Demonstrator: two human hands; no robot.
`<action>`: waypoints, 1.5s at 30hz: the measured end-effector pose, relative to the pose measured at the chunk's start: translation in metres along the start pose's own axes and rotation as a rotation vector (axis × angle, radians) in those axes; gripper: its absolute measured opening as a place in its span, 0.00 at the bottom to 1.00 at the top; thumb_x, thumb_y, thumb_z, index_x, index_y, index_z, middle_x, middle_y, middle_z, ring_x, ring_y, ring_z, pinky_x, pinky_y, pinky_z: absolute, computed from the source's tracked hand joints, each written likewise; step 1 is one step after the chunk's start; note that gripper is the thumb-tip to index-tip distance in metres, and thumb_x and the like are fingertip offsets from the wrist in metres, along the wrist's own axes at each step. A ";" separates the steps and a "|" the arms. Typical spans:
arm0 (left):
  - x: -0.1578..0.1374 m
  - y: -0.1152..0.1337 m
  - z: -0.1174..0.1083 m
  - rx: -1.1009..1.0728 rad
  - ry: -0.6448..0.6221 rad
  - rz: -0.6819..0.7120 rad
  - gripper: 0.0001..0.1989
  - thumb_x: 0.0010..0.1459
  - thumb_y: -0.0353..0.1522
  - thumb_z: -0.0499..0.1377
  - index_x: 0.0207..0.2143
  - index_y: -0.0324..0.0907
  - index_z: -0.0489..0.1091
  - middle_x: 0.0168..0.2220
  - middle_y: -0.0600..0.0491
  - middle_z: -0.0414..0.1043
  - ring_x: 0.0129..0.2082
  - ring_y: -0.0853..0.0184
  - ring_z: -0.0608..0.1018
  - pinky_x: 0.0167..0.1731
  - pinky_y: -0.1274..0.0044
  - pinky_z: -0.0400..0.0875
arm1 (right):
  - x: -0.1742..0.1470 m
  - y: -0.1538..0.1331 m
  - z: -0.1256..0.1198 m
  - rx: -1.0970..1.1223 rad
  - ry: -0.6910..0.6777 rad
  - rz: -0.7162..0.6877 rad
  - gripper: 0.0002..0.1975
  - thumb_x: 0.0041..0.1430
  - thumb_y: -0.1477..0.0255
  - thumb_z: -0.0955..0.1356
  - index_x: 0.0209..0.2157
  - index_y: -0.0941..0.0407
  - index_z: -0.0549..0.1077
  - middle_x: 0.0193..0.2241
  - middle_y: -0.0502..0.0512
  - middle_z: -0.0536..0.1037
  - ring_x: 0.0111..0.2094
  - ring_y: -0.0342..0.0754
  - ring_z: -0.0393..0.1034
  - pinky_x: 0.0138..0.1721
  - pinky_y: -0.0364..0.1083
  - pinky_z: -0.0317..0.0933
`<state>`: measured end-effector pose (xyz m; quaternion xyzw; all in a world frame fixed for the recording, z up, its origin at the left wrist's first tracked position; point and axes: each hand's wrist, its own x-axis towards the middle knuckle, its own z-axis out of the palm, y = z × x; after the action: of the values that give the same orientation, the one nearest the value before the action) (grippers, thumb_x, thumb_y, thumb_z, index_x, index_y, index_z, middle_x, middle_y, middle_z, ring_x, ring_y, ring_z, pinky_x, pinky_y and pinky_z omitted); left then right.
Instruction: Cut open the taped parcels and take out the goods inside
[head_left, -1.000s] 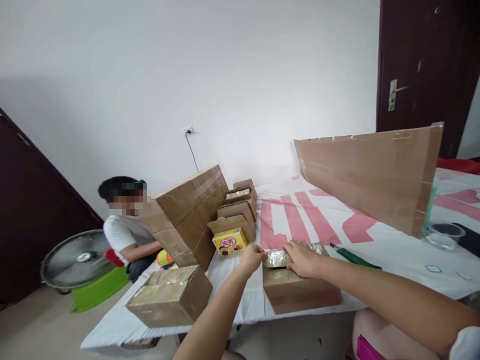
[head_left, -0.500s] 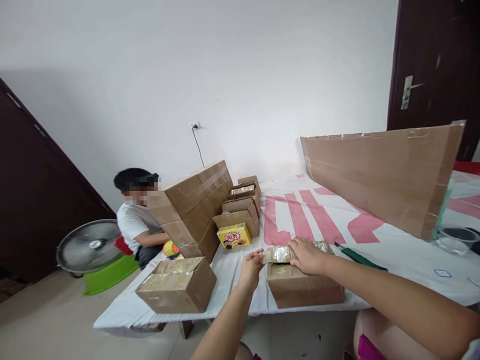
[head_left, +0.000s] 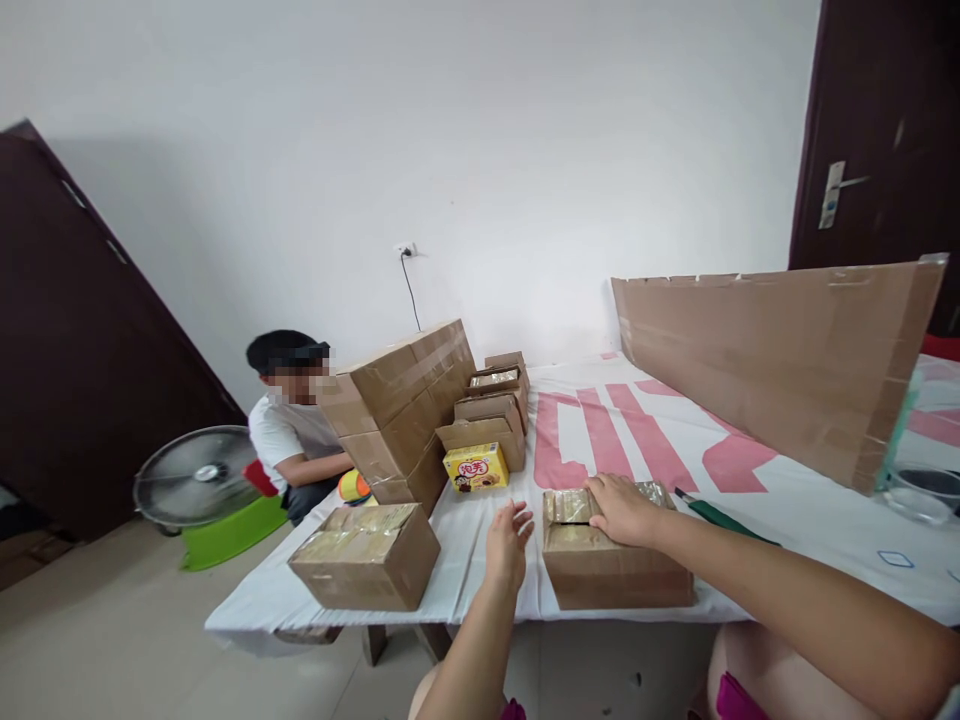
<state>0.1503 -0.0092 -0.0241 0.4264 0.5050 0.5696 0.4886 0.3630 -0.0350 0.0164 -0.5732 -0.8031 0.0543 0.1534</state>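
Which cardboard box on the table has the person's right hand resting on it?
The small taped box at the near edge, under the right hand. The similar box to its left is untouched, and the left hand hovers open between them.

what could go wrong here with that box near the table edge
The taped box sits at the table's near edge under the right hand, so a push might tip it off. The left hand hovers open, not steadying it. The green-handled tool lies close beside the right forearm.
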 end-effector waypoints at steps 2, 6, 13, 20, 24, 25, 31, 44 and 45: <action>-0.002 0.011 0.005 0.083 0.009 0.092 0.11 0.56 0.40 0.59 0.32 0.42 0.64 0.38 0.51 0.70 0.45 0.62 0.74 0.45 0.72 0.68 | 0.000 0.000 0.000 0.000 0.000 0.001 0.21 0.52 0.72 0.70 0.49 0.60 0.68 0.48 0.65 0.72 0.50 0.58 0.66 0.51 0.53 0.55; 0.004 0.025 0.019 0.220 -0.063 0.142 0.17 0.33 0.28 0.72 0.23 0.41 0.67 0.35 0.54 0.69 0.50 0.60 0.69 0.50 0.75 0.62 | 0.000 0.001 0.000 0.005 0.004 -0.005 0.22 0.52 0.71 0.70 0.49 0.61 0.67 0.49 0.66 0.71 0.52 0.59 0.64 0.52 0.53 0.55; 0.023 0.004 0.011 0.132 -0.136 -0.082 0.11 0.58 0.34 0.60 0.26 0.38 0.67 0.26 0.58 0.70 0.28 0.71 0.74 0.32 0.74 0.72 | 0.000 0.003 -0.001 0.033 -0.003 -0.022 0.21 0.53 0.71 0.70 0.48 0.60 0.68 0.48 0.64 0.72 0.51 0.58 0.65 0.52 0.53 0.56; 0.004 -0.012 -0.026 -0.182 -0.069 -0.123 0.16 0.53 0.41 0.63 0.25 0.42 0.61 0.28 0.53 0.74 0.29 0.68 0.79 0.34 0.74 0.73 | 0.005 0.008 -0.002 0.065 -0.009 -0.019 0.21 0.52 0.72 0.71 0.48 0.62 0.69 0.49 0.67 0.72 0.51 0.60 0.66 0.52 0.55 0.58; -0.028 -0.013 -0.031 -0.275 -0.095 -0.038 0.23 0.43 0.50 0.66 0.28 0.42 0.64 0.31 0.54 0.73 0.28 0.70 0.76 0.30 0.78 0.68 | -0.002 0.006 -0.015 0.110 0.084 -0.046 0.19 0.62 0.68 0.63 0.52 0.60 0.67 0.61 0.67 0.61 0.63 0.60 0.52 0.61 0.58 0.50; -0.038 -0.012 -0.031 -0.286 -0.108 -0.019 0.24 0.43 0.50 0.66 0.27 0.42 0.64 0.30 0.55 0.72 0.28 0.71 0.74 0.30 0.79 0.67 | -0.008 0.003 -0.020 0.151 0.161 -0.068 0.19 0.64 0.69 0.60 0.54 0.59 0.66 0.63 0.65 0.58 0.65 0.59 0.47 0.62 0.59 0.47; -0.094 -0.010 -0.023 -0.306 -0.151 0.033 0.19 0.50 0.46 0.64 0.24 0.42 0.63 0.25 0.57 0.65 0.24 0.74 0.66 0.27 0.80 0.60 | -0.072 -0.036 -0.024 0.511 0.378 -0.404 0.23 0.62 0.81 0.52 0.56 0.52 0.59 0.59 0.60 0.64 0.55 0.48 0.65 0.57 0.52 0.59; -0.159 -0.062 0.000 -0.374 -0.289 -0.148 0.13 0.54 0.40 0.63 0.29 0.43 0.64 0.24 0.58 0.64 0.25 0.73 0.67 0.28 0.80 0.62 | -0.154 -0.057 0.059 0.858 0.127 -0.081 0.08 0.64 0.68 0.60 0.36 0.52 0.70 0.33 0.53 0.74 0.35 0.47 0.70 0.39 0.46 0.64; -0.160 -0.066 0.000 -0.371 -0.287 -0.137 0.13 0.54 0.40 0.63 0.30 0.44 0.64 0.25 0.58 0.65 0.25 0.73 0.68 0.28 0.80 0.63 | -0.157 -0.059 0.066 0.925 0.076 -0.036 0.11 0.65 0.65 0.60 0.35 0.53 0.70 0.31 0.53 0.74 0.33 0.47 0.69 0.37 0.46 0.64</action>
<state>0.1843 -0.1659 -0.0879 0.3709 0.3451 0.5518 0.6625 0.3358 -0.1960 -0.0592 -0.4321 -0.6980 0.3833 0.4232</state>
